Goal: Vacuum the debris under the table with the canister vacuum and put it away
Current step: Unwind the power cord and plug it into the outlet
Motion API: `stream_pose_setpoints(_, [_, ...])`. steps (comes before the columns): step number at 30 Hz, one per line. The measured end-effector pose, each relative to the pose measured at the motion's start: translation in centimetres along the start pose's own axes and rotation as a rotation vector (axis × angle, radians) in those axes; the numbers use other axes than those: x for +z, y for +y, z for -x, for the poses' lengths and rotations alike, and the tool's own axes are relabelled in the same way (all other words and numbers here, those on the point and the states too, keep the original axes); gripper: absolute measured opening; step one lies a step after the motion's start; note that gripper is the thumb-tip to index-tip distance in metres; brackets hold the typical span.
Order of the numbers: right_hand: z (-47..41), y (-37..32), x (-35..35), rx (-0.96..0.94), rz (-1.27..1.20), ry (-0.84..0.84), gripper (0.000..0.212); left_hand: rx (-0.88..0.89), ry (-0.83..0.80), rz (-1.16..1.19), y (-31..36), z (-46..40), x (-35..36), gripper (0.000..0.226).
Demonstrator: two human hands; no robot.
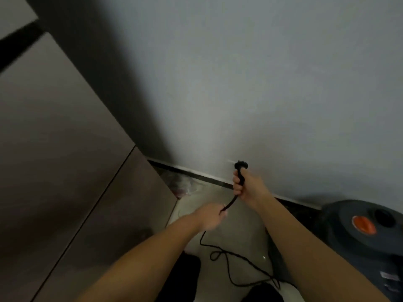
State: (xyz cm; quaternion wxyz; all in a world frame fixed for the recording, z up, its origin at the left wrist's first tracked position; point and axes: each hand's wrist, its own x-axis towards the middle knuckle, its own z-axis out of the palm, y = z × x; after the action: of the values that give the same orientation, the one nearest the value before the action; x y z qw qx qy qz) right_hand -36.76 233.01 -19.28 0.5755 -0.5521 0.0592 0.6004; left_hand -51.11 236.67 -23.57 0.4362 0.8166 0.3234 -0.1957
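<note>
Right hand (244, 185) holds a closed grip on the black power cord (226, 264) just below its plug (241, 165), near the wall. Left hand (210, 216) pinches the cord lower down. Slack loops across the floor. Canister vacuum (366, 232) sits right, against the baseboard; cabinet (65, 160) edge left.

black cord (229, 261), grey vacuum (362, 240), orange button (363, 224)
</note>
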Motion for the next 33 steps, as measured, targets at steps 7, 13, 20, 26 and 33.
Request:
stream_pose_setpoints(7, [-14.5,8.1,-4.0,-0.094,0.034,0.171,0.033,0.056,-0.12,-0.096,-11.0,-14.0,4.5,0.027])
stream_pose_setpoints(13, [-28.0,13.9,-8.9,-0.305,0.158,0.256,0.03,0.188,-0.062,-0.136,-18.4,-26.8,10.3,0.03])
stream_pose_setpoints(20, [-37.4,15.7,-12.4,-0.54,0.286,0.245,0.031,0.408,0.069,-0.181,-22.4,-37.5,13.7,0.024])
stream_pose_setpoints(26, [-38.2,13.6,-12.0,-0.667,0.202,0.298,0.03,0.613,0.229,-0.307,-22.2,-38.6,9.1,0.022])
stream_pose_setpoints(33, [-40.2,13.6,-11.9,-0.651,0.098,0.24,0.031,0.736,1.153,-0.945,-20.7,-41.7,0.9,0.091])
